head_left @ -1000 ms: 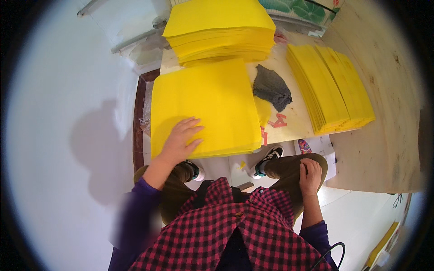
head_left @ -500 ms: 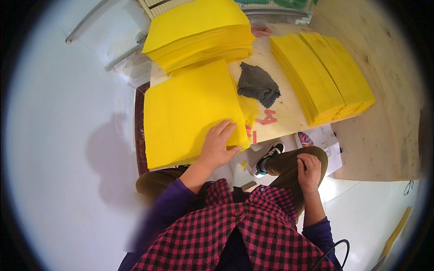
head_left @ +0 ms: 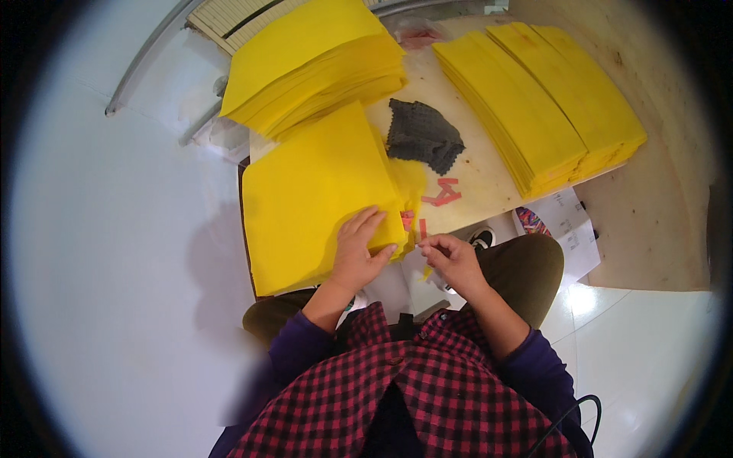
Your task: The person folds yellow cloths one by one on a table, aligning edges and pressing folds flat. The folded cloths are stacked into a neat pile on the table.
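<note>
A stack of yellow fabric sheets (head_left: 305,198) lies at the near left of the wooden table. On its near right corner rests my left hand (head_left: 355,252), fingers stretched out and thumb along the edge. Just right of that corner is my right hand (head_left: 456,263), thumb and fingertips pinched together; anything between them is too small to make out. Small red strips lie close by: one red strip (head_left: 423,229) by my right fingertips, a few red pieces (head_left: 407,220) against the stack's side and a loose group of red strips (head_left: 443,192) farther right.
A dark grey cloth (head_left: 424,133) with a jagged edge lies mid-table. Behind is a taller yellow stack (head_left: 313,65); folded yellow stacks (head_left: 534,107) stand at the right, beside an upright wooden panel (head_left: 649,206). Below the table edge lies a white printed sheet (head_left: 565,229).
My right hand has left my right knee and come left to the stack's corner, its fingers now pinched. My left hand stays on the stack. The whole view has shifted slightly.
</note>
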Action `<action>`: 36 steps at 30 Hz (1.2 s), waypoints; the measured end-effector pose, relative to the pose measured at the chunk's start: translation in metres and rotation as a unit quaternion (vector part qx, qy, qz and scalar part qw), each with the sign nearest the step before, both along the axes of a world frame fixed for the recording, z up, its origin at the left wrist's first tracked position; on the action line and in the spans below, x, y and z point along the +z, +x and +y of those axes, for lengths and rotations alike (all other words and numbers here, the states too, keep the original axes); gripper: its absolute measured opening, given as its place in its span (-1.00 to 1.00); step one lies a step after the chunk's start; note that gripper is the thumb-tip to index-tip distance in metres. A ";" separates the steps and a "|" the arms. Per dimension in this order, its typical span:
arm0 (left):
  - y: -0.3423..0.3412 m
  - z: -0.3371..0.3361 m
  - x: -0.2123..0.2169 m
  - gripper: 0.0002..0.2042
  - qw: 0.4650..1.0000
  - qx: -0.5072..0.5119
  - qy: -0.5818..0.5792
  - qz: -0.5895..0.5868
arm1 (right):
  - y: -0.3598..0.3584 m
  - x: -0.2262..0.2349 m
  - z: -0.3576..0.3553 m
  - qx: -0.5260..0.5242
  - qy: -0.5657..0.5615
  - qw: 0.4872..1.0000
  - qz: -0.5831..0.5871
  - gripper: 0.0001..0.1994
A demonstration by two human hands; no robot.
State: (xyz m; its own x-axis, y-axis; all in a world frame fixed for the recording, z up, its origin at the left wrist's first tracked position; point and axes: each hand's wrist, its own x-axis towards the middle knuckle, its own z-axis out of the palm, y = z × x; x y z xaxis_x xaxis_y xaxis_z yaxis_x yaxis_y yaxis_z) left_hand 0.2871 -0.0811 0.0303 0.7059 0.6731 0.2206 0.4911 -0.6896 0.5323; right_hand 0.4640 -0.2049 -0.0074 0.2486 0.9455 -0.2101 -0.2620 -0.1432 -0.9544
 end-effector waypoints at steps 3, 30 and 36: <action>0.000 0.001 -0.002 -0.43 1.000 0.005 -0.008 -0.010 | -0.003 0.000 0.018 -0.019 0.007 1.000 -0.020 -0.86; 0.004 0.003 -0.004 -0.41 0.999 0.018 -0.018 -0.026 | -0.011 -0.002 0.042 -0.032 -0.039 0.990 0.129 -0.85; 0.006 0.003 -0.004 -0.46 0.999 0.011 -0.013 -0.051 | -0.010 0.001 0.042 -0.024 -0.035 0.985 0.165 -0.85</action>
State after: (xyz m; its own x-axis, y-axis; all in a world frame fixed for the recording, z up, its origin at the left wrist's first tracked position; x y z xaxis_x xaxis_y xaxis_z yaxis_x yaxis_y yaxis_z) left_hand 0.2927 -0.0777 0.0267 0.6662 0.6942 0.2724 0.4481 -0.6646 0.5979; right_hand 0.4545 -0.1627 -0.0068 0.1998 0.9145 -0.3518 -0.5645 -0.1860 -0.8042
